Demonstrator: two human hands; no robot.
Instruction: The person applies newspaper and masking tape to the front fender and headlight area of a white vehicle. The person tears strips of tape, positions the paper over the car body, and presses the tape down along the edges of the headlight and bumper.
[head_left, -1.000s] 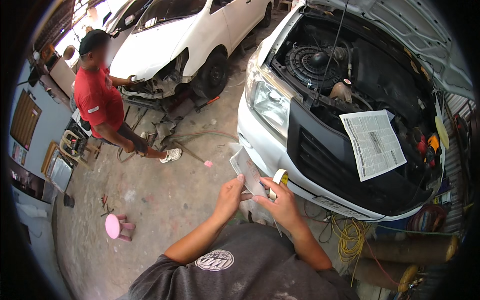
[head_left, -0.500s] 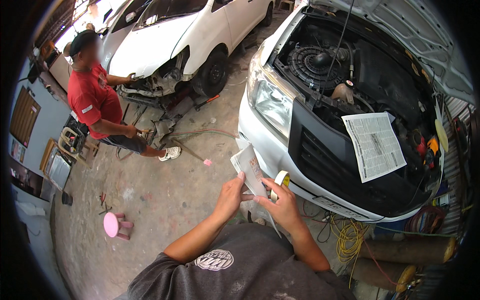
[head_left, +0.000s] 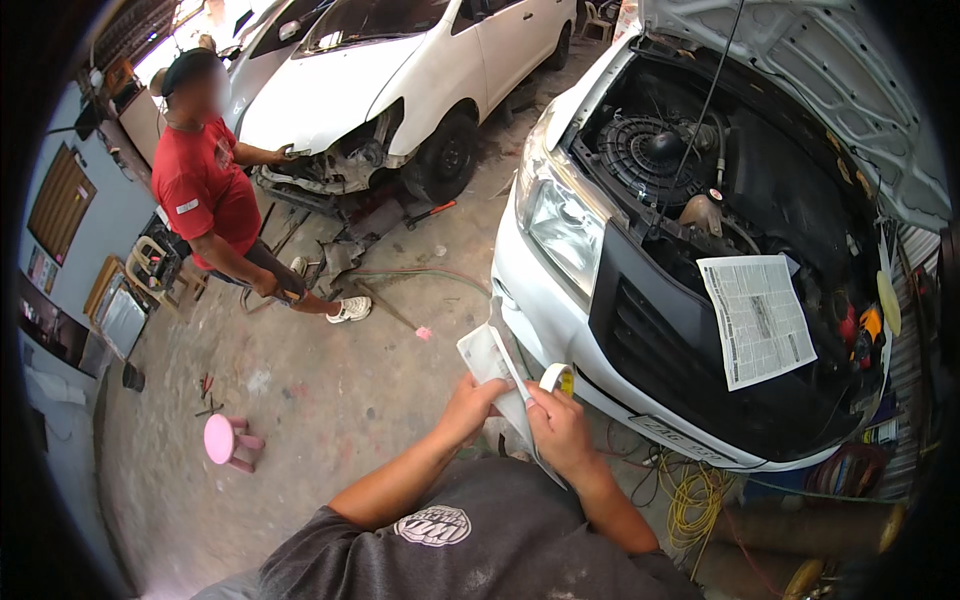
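Both arms are bent ahead of the torso [head_left: 530, 520]. The left forearm [head_left: 395, 478] extends from its left side, angled forward and inward; the right forearm [head_left: 617, 508] mirrors this from its right side. The left hand [head_left: 470, 408] and right hand [head_left: 562, 430] are near each other, just forward of the torso, fingers curled inward.

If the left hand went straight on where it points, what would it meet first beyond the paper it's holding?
Beyond the folded paper, the left hand would probably meet the nearer white car's front bumper first, though depth is hard to judge.
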